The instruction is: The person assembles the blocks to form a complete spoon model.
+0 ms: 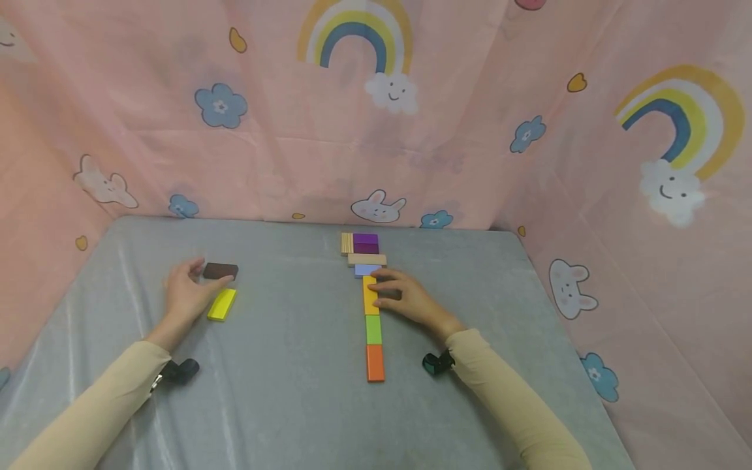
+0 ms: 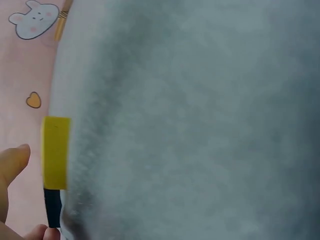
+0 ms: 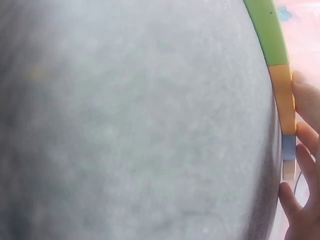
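Observation:
My left hand (image 1: 190, 290) is beside a dark brown block (image 1: 220, 270), its thumb and fingers spread apart around the block's left end; no firm pinch shows. A bright yellow block (image 1: 222, 305) lies just below that hand. My right hand (image 1: 411, 299) reaches in from the right, with fingertips at the right side of an orange-yellow block (image 1: 369, 297). That block stands in a line, with a light green block (image 1: 373, 329) and an orange block (image 1: 375, 363) nearer to me. Beyond it are a blue block (image 1: 366, 270), partly hidden by the fingers, and a tan block (image 1: 367, 260).
At the far end of the line lie purple blocks (image 1: 366, 243) beside a striped wooden block (image 1: 347, 243). Everything rests on a grey cloth-covered table (image 1: 282, 365). A pink patterned curtain (image 1: 282, 170) rises behind it and at the sides.

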{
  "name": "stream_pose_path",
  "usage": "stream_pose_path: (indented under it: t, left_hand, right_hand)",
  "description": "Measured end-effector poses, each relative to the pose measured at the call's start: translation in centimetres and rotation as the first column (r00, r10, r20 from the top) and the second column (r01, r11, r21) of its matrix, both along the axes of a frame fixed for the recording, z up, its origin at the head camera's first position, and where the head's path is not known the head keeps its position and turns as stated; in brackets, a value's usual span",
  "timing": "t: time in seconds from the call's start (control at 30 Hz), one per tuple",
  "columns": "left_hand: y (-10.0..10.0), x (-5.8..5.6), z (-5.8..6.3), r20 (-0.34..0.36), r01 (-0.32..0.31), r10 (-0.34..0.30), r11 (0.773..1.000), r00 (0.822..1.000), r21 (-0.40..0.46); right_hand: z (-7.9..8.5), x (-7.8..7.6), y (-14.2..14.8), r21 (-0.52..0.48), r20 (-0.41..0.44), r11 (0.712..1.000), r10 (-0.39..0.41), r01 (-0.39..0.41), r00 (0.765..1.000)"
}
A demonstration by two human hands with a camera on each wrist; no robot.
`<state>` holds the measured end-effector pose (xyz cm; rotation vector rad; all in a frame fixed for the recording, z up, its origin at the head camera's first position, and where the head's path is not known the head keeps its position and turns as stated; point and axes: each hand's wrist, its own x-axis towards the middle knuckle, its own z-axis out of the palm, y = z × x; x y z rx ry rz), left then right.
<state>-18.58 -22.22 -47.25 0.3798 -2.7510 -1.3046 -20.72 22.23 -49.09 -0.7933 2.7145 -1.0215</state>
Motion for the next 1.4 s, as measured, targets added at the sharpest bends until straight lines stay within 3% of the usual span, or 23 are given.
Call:
stream_pose_path:
  t: [0.43, 1.03, 1.4]
  left_hand:
    - [0.39, -0.75, -0.68, 0.104, 0.008, 0.005, 0.993, 0.995, -0.116]
    - [0.7, -0.89, -1.02, 0.074, -0.046, 0.057, 0.99, 0.996, -0.134]
    - [0.88, -0.83, -0.74, 0.067, -0.046, 0.055, 0.989, 0.996, -0.138]
  right_hand:
    - [-0.05, -0.03, -0.03, 0.0, 0.001, 1.0, -0.002, 0.002, 1.0]
    - [0.15, 0.24, -0.09, -0.013, 0.005, 1.0, -0.004, 0.004, 1.0]
    - [0.09, 0.13, -0.09, -0.015, 0.005, 1.0, -0.007, 0.007, 1.0]
